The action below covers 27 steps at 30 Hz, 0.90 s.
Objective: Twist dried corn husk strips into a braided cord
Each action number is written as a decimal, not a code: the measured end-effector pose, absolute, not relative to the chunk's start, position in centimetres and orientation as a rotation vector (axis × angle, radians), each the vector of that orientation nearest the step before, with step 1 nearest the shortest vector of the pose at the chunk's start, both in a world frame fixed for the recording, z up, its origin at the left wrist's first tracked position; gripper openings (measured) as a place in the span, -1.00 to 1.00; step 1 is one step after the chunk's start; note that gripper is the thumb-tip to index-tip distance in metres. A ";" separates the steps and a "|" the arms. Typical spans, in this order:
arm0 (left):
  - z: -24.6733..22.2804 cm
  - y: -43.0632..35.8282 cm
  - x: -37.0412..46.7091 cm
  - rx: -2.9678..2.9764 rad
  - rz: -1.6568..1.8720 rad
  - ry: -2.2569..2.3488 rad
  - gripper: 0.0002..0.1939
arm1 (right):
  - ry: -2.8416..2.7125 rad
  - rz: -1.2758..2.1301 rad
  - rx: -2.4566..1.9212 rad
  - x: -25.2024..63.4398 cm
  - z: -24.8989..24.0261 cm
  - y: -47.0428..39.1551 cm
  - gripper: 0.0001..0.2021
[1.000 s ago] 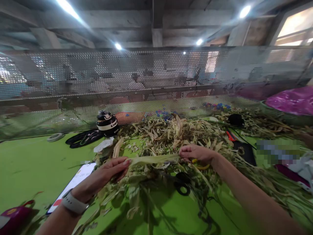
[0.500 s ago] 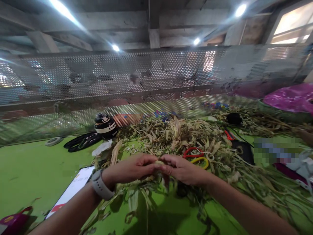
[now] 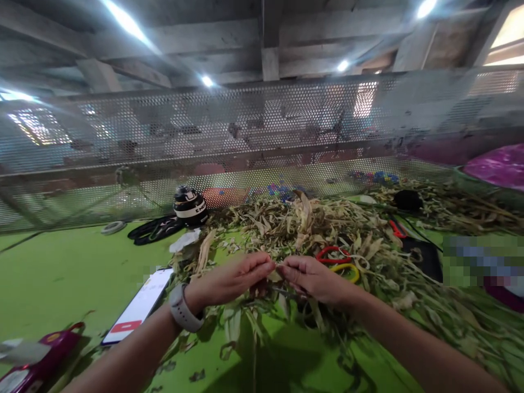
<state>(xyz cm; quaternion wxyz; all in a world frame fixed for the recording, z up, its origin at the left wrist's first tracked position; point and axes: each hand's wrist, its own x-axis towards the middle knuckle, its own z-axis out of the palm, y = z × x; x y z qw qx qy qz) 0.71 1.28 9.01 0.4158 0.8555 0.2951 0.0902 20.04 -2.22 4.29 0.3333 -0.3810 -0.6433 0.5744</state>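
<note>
Both my hands meet just in front of a heap of dried leaves [image 3: 282,224] on the green table. My left hand [image 3: 235,277], with a grey watch [image 3: 186,310] at its wrist, is closed with fingers pressed together. My right hand [image 3: 313,278] pinches with thumb and bent fingers, its tips nearly touching the left's. A thin, pale piece of dried leaf [image 3: 276,276] shows between the fingertips, largely hidden by them. Scissors with one red and one yellow handle loop [image 3: 346,271] lie on the leaves beside my right hand.
A phone [image 3: 139,305] with a lit screen lies left of my forearm. Behind it stand a dark, round bottle [image 3: 190,206] and a black strap [image 3: 155,229]. A magenta device [image 3: 53,355] is at lower left. A perforated metal screen [image 3: 254,125] runs along the back.
My fingertips have drawn slightly apart, and the pale piece between them shows less. The view has turned a little left, so everything sits further right.
</note>
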 end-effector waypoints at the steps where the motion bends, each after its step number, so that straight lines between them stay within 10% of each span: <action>1: 8.9 1.1 0.8 2.219 0.218 0.751 -0.66 | -1.671 1.495 -1.009 19.9 4.3 -2.3 -0.61; 27: 10.4 6.0 -6.9 1.934 0.078 0.899 -0.62 | -1.780 1.589 -0.991 22.3 4.7 -1.3 -0.64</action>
